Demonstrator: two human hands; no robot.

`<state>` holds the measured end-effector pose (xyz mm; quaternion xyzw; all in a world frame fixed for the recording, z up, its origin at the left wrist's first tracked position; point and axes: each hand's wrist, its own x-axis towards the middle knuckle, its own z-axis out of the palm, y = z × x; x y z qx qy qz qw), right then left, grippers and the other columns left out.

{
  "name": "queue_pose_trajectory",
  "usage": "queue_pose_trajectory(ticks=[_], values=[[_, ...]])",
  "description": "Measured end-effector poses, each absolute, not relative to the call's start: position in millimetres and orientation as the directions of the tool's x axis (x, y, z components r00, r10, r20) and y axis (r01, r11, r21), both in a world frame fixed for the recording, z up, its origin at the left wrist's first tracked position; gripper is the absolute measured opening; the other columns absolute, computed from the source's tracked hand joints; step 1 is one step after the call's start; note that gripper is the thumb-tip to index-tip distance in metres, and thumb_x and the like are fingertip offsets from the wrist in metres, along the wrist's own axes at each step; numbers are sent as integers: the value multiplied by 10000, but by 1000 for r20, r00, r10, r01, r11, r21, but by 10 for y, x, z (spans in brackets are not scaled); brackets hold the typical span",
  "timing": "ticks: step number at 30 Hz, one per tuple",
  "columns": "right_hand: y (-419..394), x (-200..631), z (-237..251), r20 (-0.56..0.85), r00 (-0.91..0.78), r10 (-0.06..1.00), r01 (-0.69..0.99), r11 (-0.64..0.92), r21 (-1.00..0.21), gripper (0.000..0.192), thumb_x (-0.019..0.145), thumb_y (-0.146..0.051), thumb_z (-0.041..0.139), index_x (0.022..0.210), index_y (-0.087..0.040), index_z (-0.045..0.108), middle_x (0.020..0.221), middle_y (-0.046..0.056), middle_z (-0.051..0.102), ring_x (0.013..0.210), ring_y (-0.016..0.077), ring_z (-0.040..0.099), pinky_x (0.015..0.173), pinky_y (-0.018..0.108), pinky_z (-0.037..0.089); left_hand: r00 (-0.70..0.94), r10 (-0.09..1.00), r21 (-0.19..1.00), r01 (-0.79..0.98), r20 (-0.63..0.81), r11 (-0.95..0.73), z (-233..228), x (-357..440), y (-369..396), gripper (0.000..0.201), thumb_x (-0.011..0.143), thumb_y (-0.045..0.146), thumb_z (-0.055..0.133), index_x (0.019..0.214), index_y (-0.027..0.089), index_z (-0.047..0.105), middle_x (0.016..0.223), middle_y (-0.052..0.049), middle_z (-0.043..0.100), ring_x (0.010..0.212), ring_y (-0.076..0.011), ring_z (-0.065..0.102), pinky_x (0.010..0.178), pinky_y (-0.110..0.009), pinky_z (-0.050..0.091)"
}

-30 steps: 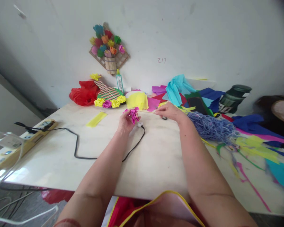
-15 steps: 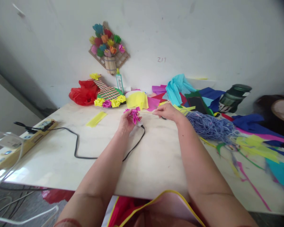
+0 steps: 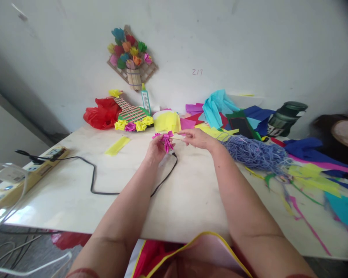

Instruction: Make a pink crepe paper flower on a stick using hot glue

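Your left hand pinches a pink paper flower; your right hand holds its thin stick above the white table.

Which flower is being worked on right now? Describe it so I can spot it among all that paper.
On the pale table, follow the left hand near the middle. It pinches a magenta paper flower on a thin stick, which the right hand holds. Unlike the flowers by the wall, it is lifted.
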<state>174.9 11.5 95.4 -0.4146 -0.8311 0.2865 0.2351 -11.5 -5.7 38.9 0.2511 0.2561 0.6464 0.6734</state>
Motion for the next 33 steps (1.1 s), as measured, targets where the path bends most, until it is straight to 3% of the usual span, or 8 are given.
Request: queue_pose_trajectory(ticks=[8,12,18,23,33], values=[[117,1552,862,210,-553,806,547,542,-638,406,833,-387,528,1184,-203,617,659,-4,648,544,83,524,569,205,393,71,997,698,-712,-40,79,391,-86,-65,119,793,186,514,734,130,601,606,-48,653,545,-141,629,673,-314,557],[72,1444,861,306,-456,835,649,548,-528,340,802,-426,570,1051,-230,695,775,17,705,659,117,599,630,220,408,48,998,665,-743,-50,69,392,-70,-64,47,771,163,557,747,146,594,613,-18,659,546,-136,634,703,-319,562],[53,1379,838,364,-361,859,764,496,-413,356,795,-531,537,971,-285,725,821,15,729,779,164,641,649,241,410,31,998,670,-740,-53,59,386,-57,-60,101,791,132,519,731,143,600,621,-21,661,571,-137,639,770,-332,549],[39,1363,836,370,-358,857,788,490,-373,333,816,-509,516,971,-300,724,893,4,730,860,177,646,678,248,419,37,999,673,-738,-40,54,359,-57,-40,94,792,136,523,735,140,597,630,-26,665,580,-137,642,761,-333,553],[11,1349,824,418,-360,834,832,490,-261,336,851,-465,471,1001,-292,716,908,21,732,842,186,648,648,257,399,92,995,657,-748,-38,94,364,-86,-54,98,779,195,537,718,148,597,631,-40,674,592,-153,651,729,-349,560]])
